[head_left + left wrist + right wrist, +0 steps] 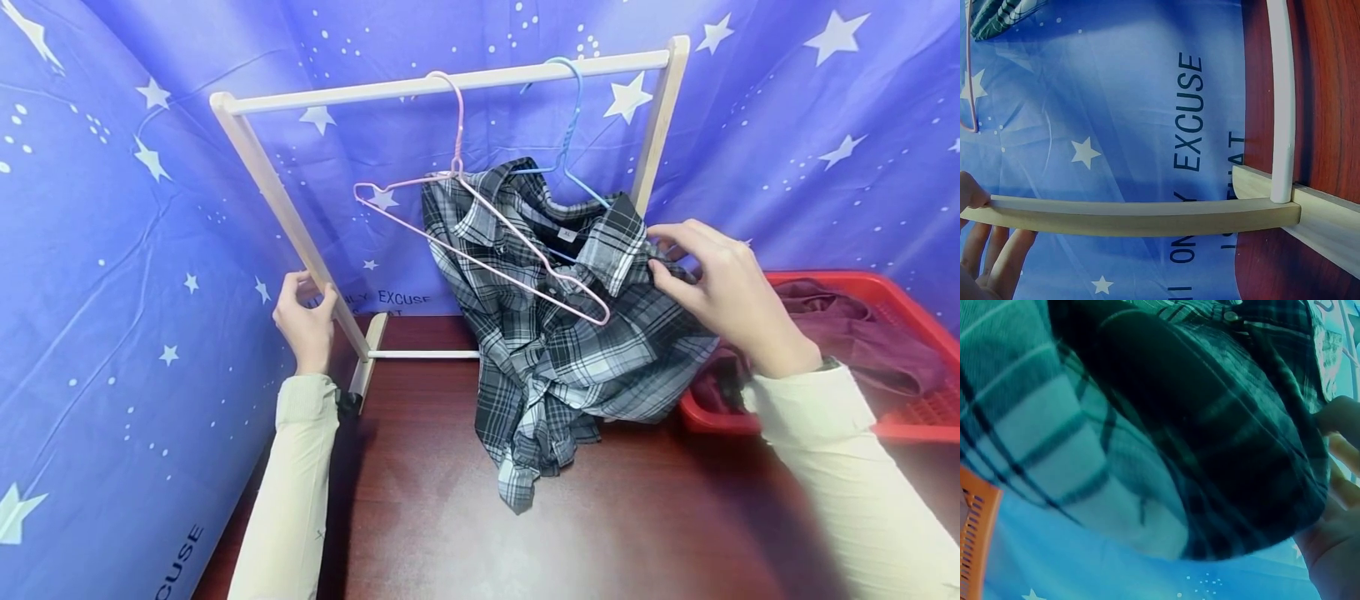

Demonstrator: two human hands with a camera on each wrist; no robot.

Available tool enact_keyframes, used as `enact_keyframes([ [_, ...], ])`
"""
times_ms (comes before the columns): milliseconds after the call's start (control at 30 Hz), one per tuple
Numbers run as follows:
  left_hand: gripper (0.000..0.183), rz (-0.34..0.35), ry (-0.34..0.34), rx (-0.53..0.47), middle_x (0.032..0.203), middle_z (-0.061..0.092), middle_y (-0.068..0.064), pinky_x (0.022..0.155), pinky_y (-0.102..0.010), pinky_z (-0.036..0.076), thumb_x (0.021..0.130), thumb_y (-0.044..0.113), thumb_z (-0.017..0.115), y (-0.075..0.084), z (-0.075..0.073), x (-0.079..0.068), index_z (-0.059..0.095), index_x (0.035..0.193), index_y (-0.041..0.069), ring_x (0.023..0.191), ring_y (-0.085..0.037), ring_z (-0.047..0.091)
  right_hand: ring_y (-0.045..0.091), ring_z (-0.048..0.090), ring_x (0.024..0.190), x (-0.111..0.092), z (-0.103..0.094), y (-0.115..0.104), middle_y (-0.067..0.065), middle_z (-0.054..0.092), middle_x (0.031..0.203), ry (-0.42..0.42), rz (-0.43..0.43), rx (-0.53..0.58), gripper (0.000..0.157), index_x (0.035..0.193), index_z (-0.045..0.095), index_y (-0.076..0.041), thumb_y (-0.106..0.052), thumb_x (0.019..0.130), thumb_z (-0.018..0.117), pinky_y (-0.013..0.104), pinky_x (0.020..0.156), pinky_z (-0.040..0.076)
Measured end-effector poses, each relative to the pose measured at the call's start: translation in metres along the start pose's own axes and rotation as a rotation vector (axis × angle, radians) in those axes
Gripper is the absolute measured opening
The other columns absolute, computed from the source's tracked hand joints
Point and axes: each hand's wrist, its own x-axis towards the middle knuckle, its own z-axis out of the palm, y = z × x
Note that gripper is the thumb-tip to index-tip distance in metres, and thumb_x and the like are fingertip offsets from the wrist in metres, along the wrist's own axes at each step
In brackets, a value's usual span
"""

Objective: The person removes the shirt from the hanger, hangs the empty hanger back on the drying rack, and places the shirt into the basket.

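The left hand (307, 323) has its fingers (1015, 257) curled round an upright (268, 185) of the wooden garment rack (337, 93), while the right hand (726, 287) pinches the plaid shirt (626, 337), which hangs on the blue hanger (574, 117) behind the pink hanger (461, 125).

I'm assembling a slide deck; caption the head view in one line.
Left grip on the rack's wooden upright, right grip on a plaid shirt hung on a blue hanger.
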Motion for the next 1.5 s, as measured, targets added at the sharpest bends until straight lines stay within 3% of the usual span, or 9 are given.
enact_keyframes([
  [500,0.021,-0.004,-0.009,0.001,0.096,0.074,-0.015,0.09,-0.041,0.05,0.083,0.006,0.071,-0.001,0.0,0.001,0.067,0.103,0.001,0.085,-0.027,0.069,0.009,0.049,0.068,0.001,0.016,-0.007,0.011,0.066,0.081,0.244,0.04,0.018,0.029,0.105,0.073,-0.002,-0.001,0.078,0.064,0.017,0.064,0.037],
  [733,0.021,-0.005,-0.009,0.01,0.096,0.074,-0.015,0.091,-0.038,0.048,0.083,0.006,0.071,0.001,0.0,0.001,0.067,0.103,0.001,0.085,-0.028,0.069,0.008,0.048,0.07,0.002,0.019,-0.01,0.012,0.066,0.082,0.304,0.085,0.017,0.031,0.104,0.074,-0.003,-0.004,0.076,0.061,0.02,0.064,0.036],
  [1133,0.02,0.005,-0.01,0.004,0.095,0.074,-0.015,0.09,-0.039,0.048,0.083,0.006,0.072,-0.001,-0.001,0.001,0.067,0.102,0.001,0.085,-0.03,0.07,0.023,0.054,0.072,0.005,0.016,-0.011,0.016,0.066,0.087,0.361,0.066,-0.008,0.03,0.105,0.074,-0.003,-0.006,0.079,0.061,0.024,0.067,0.036],
  [1500,0.02,0.005,-0.012,-0.001,0.095,0.074,-0.015,0.09,-0.041,0.049,0.083,0.006,0.071,-0.001,-0.001,0.001,0.067,0.102,0.001,0.085,-0.029,0.07,0.023,0.05,0.072,0.004,0.008,-0.015,0.019,0.065,0.085,0.402,0.084,0.001,0.028,0.102,0.074,0.001,-0.003,0.078,0.061,0.009,0.072,0.03],
])
